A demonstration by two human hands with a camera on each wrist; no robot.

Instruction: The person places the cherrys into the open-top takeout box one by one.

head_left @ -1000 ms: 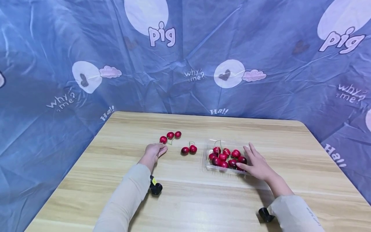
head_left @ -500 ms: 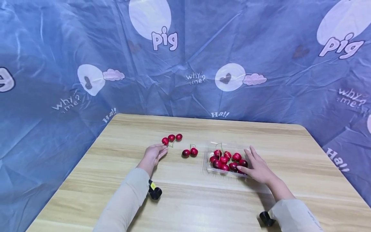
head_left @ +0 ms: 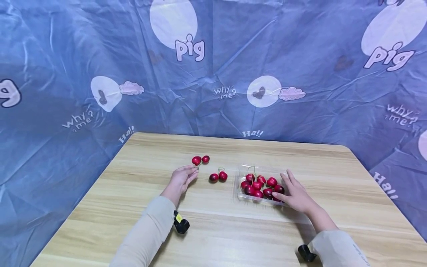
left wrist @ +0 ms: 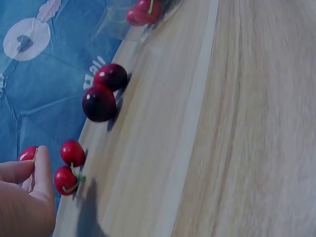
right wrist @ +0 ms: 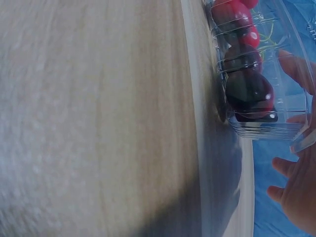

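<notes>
My left hand [head_left: 181, 178] pinches a red cherry [left wrist: 28, 153] by its stem between thumb and fingertips, just above the table. Close by lie two more red cherries [left wrist: 72, 153], joined by green stems. A darker cherry pair [head_left: 218, 177] sits to the right of this hand. At the right end of a clear plastic box [head_left: 238, 193], my right hand [head_left: 298, 194] rests with fingers spread, thumb reaching over the rim. Several cherries [head_left: 257, 185] fill the box, some with stems standing up. In the right wrist view, dark cherries [right wrist: 249, 91] show through its wall.
The wooden table [head_left: 213, 230] ends at a blue printed cloth [head_left: 200, 111] hanging behind it. A black wrist camera [head_left: 181, 224] sits under the left sleeve, and another black camera [head_left: 306, 253] is at the right sleeve.
The left hand has moved slightly right with the pinched cherry, which now overlaps or hides near the other two in the head view. The right hand stays at the box.
</notes>
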